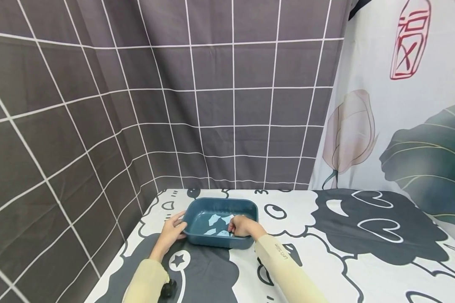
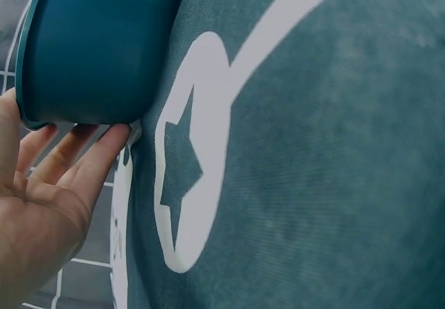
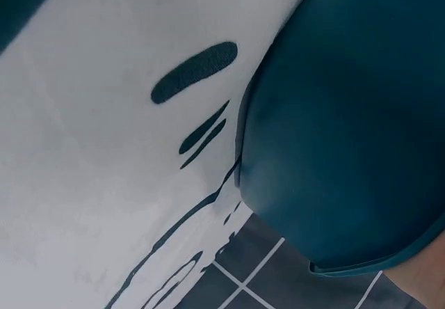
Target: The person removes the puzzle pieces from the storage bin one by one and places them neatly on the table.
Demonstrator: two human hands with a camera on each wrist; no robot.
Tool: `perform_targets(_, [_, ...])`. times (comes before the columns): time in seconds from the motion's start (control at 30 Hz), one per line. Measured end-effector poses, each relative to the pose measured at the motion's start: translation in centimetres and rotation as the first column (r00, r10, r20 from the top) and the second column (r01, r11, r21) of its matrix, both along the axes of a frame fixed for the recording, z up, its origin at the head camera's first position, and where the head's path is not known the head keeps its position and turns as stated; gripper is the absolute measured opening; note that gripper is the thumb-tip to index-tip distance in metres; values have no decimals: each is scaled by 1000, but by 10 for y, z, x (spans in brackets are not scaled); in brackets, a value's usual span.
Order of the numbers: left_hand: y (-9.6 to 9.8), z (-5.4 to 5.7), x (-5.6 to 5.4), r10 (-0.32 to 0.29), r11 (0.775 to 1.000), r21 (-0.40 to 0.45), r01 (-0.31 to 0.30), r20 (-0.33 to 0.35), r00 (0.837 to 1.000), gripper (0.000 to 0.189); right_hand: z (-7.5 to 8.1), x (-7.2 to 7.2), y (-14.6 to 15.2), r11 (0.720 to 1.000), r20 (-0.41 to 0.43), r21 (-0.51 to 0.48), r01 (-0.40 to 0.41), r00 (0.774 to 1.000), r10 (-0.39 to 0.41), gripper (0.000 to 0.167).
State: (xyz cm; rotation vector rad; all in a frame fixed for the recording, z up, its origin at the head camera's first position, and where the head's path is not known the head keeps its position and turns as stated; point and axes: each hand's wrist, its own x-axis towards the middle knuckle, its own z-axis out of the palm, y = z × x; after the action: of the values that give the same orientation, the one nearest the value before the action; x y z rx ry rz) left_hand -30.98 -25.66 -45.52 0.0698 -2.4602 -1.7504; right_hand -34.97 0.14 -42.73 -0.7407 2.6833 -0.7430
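A dark teal rectangular basin (image 1: 216, 240) with rounded corners stands on the patterned cloth. Several pale blue flat patches (image 1: 214, 219) show on its floor; whether they are separate pieces or one patterned item is unclear. My left hand (image 1: 171, 229) touches the basin's left end. In the left wrist view, its extended fingers (image 2: 97, 159) rest against the outer wall, with the thumb near the rim. My right hand (image 1: 242, 226) reaches over the near right corner into the basin, fingers curled downward beside the pale patches. Anything between those fingertips is hidden. The right wrist view shows mostly basin wall (image 3: 341, 128).
A black-and-white cartoon cloth (image 1: 307, 269) covers the surface under the basin. Grey grid curtains (image 1: 212, 105) stand behind and to the left. A white floral curtain (image 1: 364, 139) hangs at the right. A small black object (image 1: 168, 289) shows by the left sleeve.
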Motion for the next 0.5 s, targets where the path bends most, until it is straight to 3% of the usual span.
perform_targets(0.5, [1, 1, 0, 3, 1000, -3, -3, 0, 1000, 54, -3, 0, -1, 997, 16, -81, 5, 1000, -4, 10])
